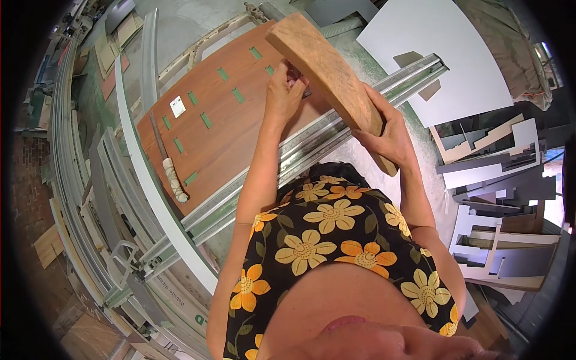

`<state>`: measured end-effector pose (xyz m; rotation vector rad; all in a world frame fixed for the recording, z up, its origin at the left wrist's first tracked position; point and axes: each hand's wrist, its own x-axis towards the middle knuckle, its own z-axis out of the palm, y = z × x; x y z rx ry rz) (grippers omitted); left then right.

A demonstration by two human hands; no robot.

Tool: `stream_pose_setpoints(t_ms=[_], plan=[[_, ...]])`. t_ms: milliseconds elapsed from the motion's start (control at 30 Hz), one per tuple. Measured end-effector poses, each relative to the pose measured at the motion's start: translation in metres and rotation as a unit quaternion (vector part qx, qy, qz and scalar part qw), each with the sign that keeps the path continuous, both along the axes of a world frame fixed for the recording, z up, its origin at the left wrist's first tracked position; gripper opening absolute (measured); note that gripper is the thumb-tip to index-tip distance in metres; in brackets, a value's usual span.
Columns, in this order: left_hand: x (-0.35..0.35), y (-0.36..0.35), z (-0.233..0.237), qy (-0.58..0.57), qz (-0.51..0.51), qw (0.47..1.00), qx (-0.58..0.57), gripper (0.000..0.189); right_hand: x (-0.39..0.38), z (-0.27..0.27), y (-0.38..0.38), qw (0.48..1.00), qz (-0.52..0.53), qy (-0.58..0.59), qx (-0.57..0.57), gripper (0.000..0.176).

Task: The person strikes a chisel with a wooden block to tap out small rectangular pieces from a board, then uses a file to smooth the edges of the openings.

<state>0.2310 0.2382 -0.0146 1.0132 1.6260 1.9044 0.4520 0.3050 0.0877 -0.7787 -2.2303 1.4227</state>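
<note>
A thick wooden block (327, 75) is held up at a slant over a reddish-brown wood panel (198, 138). My right hand (390, 129) is wrapped round the block's lower right part. On the block's left side, my left hand (287, 93) has its fingers curled and pressed together near the edge; what they hold, if anything, is partly hidden. Several green marks and a white label (177, 107) show on the panel. At its lower left lies a thin bar with a cloth-wrapped handle (172, 177).
Metal rails (240, 186) run diagonally beneath my forearms. A white sheet (444, 60) lies at the upper right, with cut board pieces (498, 150) piled below it. A long white strip (141, 168) and more rails stand at the left.
</note>
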Motion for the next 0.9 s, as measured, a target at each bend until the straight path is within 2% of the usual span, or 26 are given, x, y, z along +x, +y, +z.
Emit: stream_pose_setpoints(t_ms=[133, 233, 333, 433, 533, 633, 900], plan=[[0.001, -0.005, 0.010, -0.018, -0.017, 1.000, 0.002, 0.030, 0.002, -0.003, -0.003, 1.000, 0.010, 0.009, -0.003, 0.085], [-0.002, -0.010, 0.019, 0.020, 0.005, 0.998, -0.057, 0.029, 0.004, -0.003, -0.002, 1.000, 0.013, 0.005, 0.003, 0.086], [-0.007, -0.014, 0.022, 0.006, 0.003, 0.994, -0.105, 0.029, 0.002, -0.001, -0.002, 0.999, 0.025, 0.017, 0.010, 0.086], [-0.009, -0.016, 0.025, 0.047, 0.009, 0.993, -0.112, 0.030, 0.001, -0.003, -0.003, 1.000, 0.025, 0.008, -0.010, 0.087], [-0.013, -0.015, 0.018, 0.034, 0.023, 0.990, -0.135, 0.032, -0.003, 0.002, -0.007, 0.999, 0.021, -0.014, -0.023, 0.085], [-0.008, -0.016, 0.020, 0.022, 0.050, 0.996, -0.066, 0.034, -0.003, -0.002, -0.005, 1.000, 0.022, 0.006, -0.014, 0.086], [-0.012, -0.015, 0.016, 0.043, 0.049, 0.995, -0.075, 0.037, -0.004, 0.000, -0.001, 0.999, 0.021, 0.021, 0.017, 0.088]])
